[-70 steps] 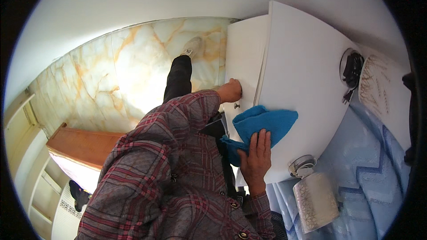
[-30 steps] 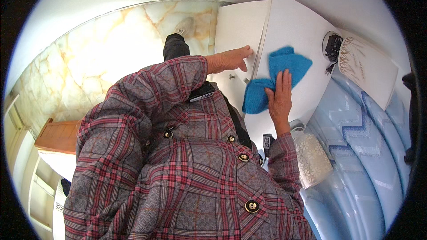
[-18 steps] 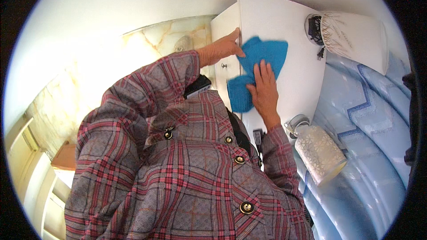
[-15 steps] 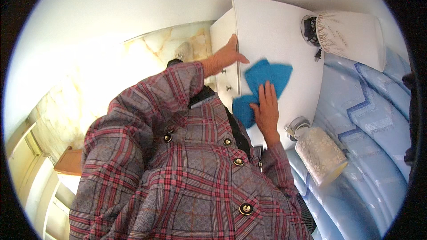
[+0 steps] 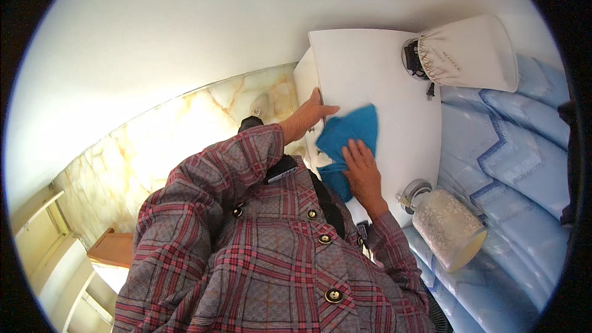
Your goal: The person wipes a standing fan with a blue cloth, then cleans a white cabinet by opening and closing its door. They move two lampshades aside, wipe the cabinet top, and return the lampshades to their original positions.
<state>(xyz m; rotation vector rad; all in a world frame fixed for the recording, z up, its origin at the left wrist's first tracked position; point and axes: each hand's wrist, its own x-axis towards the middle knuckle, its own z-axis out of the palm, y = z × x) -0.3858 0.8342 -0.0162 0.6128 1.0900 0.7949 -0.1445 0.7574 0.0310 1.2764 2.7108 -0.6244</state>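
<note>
1. Across the upper left spread a plain off-white wall, bordering a glossy, amber-veined pale floor with strong glare.
2. Down the right side hung a folded light-blue fabric curtain with darker zigzag bands.
3. Before it stood a smooth-topped white bench with drawers. Its pale top would probably show streaks, so slow, overlapping passes seemed best.
4. Near its back corners sat a cream wheat-patterned lamp and a whitish flower-patterned lamp; good work meant steering around both bases.
5. At the bench's front edge lay a rumpled blue cloth; spreading it flatter would likely give even contact.
6. The right hand pressed it, fingers extended rather than clenched. The left hand touched the front edge, thumb spread; whether it braced firmly, I couldn't tell.
</note>
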